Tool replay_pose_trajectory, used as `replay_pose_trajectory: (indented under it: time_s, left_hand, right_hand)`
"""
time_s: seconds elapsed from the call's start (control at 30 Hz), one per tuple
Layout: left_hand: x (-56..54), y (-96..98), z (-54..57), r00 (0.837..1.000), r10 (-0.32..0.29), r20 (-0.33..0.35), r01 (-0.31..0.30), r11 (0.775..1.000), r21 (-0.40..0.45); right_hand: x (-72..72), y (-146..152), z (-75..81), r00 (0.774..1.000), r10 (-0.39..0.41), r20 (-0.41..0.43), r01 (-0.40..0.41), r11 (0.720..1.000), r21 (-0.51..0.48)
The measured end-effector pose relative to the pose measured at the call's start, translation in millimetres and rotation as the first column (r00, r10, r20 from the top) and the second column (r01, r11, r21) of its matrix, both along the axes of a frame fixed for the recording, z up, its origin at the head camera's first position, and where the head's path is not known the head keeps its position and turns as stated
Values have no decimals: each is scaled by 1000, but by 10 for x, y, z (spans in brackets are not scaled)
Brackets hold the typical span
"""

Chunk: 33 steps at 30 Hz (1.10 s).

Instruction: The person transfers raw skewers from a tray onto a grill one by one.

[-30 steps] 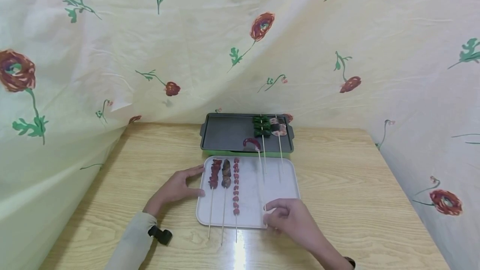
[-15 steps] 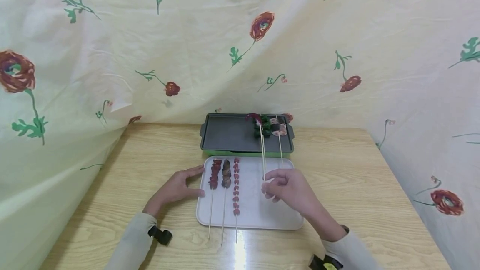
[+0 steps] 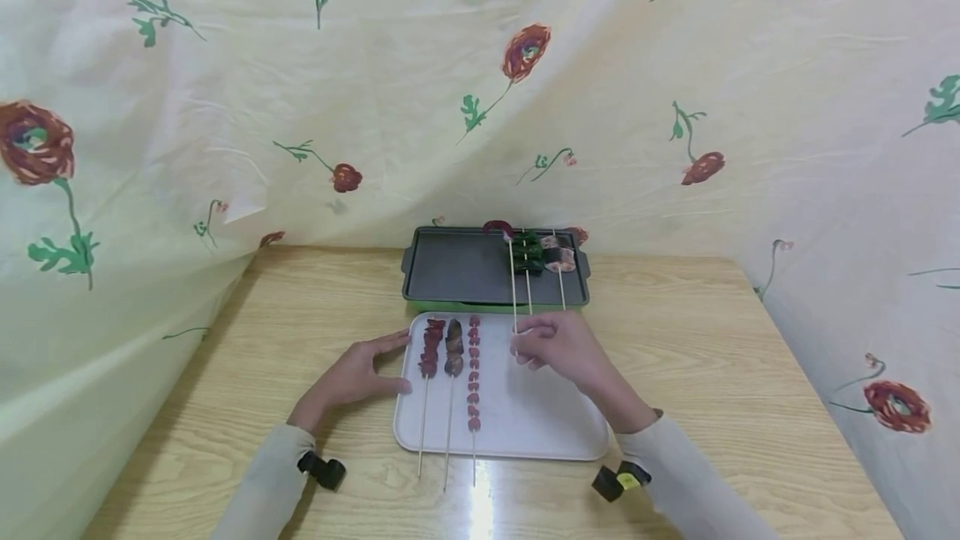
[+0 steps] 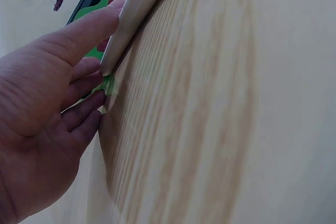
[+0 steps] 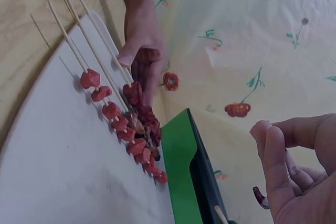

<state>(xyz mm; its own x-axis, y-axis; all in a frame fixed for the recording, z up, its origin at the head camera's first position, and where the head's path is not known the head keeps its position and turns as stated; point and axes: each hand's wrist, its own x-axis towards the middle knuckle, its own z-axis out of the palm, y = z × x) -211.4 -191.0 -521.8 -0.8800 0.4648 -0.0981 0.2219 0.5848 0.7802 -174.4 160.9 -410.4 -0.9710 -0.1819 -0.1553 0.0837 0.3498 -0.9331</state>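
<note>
My right hand point(image 3: 555, 347) pinches the stick of a skewer with a curled dark-red piece point(image 3: 497, 228) at its far end. That piece is over the back edge of the dark grill pan point(image 3: 457, 265); whether it touches the pan, I cannot tell. In the right wrist view, thumb and index finger meet at their tips, and the curled piece point(image 5: 258, 196) shows beyond. My left hand point(image 3: 360, 373) touches the left rim of the white tray point(image 3: 540, 415), its fingers relaxed and thumb spread from them; the left wrist view shows the thumb point(image 4: 94, 24) against the rim.
Three skewers lie at the tray's left: red meat point(image 3: 431, 348), brown chunks point(image 3: 453, 348) and small red pieces point(image 3: 474, 365). On the pan's right side lie a green skewer point(image 3: 529, 261) and a pale-and-dark one point(image 3: 558, 255). A floral cloth point(image 3: 420, 90) hangs behind.
My right hand has lifted the dark-red skewer from near the tray's front edge and carried it forward, then slightly left, toward the pan's back. The left hand has stayed at the tray.
</note>
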Motion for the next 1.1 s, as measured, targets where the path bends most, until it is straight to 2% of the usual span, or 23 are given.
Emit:
replay_pose_trajectory:
  time_s: [0.4, 0.73, 1.1]
  left_hand:
    - [21, 3, 27, 1000, 5, 11, -5, 1000, 9]
    - [5, 2, 17, 1000, 3, 9, -3, 1000, -2]
    - [-6, -3, -2, 1000, 4, 14, -4, 1000, -4]
  right_hand:
    - [-227, -16, -119, 998, -29, 49, 31, 999, -36]
    - [-330, -33, -193, 994, -61, 95, 67, 996, -65]
    - [-376, -63, -213, 992, -45, 115, 55, 995, -87]
